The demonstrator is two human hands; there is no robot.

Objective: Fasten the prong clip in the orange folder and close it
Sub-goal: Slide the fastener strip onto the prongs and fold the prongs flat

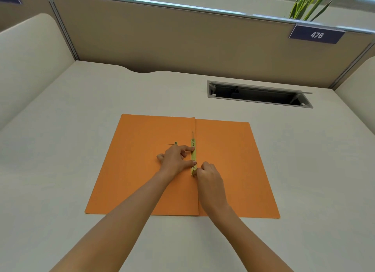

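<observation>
Head view looks down on the brass prong clip (193,157), a narrow metal strip lying along the centre fold of the orange folder (233,166), which is spread open and flat on the cream desk (60,170). One thin prong (193,134) points away from the person past the far end of the strip. The left hand (176,157) rests on the folder's left leaf, with forefinger and thumb stretched to the right and pressing on the strip at two places, the other fingers loosely curled; it pins the clip down and does not enclose it. The right hand (208,173) is curled into a loose fist on the right leaf, its fingertips pinched on the near end of the strip. Left of the left hand, a small metal piece with a thin dark line beside it (175,143) lies on the left leaf; what it is cannot be told. Both bare forearms reach in from the bottom edge. Beyond the folder, a grey cable hatch (259,94) stands open in the desk top. Tan partition panels (162,38) enclose the desk, a dark tag reading 476 (316,35) hangs on the top rail at the right, and green plant leaves (310,5) show above it.
</observation>
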